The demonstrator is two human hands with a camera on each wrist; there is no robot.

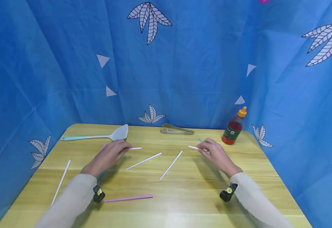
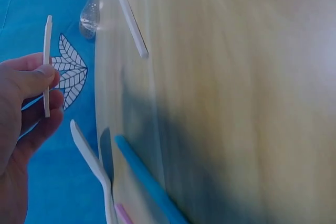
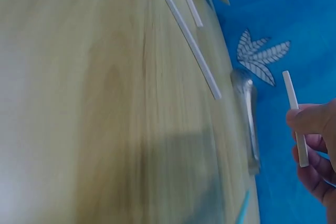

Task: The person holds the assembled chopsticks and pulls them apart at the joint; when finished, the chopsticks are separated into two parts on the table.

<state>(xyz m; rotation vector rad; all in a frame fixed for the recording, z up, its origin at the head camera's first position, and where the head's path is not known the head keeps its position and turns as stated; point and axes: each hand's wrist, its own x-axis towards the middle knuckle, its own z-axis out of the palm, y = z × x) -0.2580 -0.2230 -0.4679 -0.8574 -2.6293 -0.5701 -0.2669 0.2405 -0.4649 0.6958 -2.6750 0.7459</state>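
My left hand (image 1: 111, 155) pinches a short white straw-like stick (image 2: 47, 43) between thumb and fingers, above the left half of the table. In the left wrist view this stick's top end looks narrowed. On the right, my right hand (image 1: 215, 156) holds another short white stick (image 3: 290, 88) the same way, its free end pointing toward the middle. Two longer white sticks, one left of centre (image 1: 143, 161) and one near centre (image 1: 170, 165), lie between the hands. A blue stick (image 2: 144, 177) lies below my left hand, partly hidden by the arm in the head view.
A spatula (image 1: 120, 133) lies at the back left, and clear tongs (image 1: 177, 130) at the back edge. A red sauce bottle (image 1: 233, 129) stands at the back right. A purple stick (image 1: 128, 198) lies in front; another white stick (image 1: 61, 182) is far left. A blue curtain (image 1: 183, 63) hangs behind.
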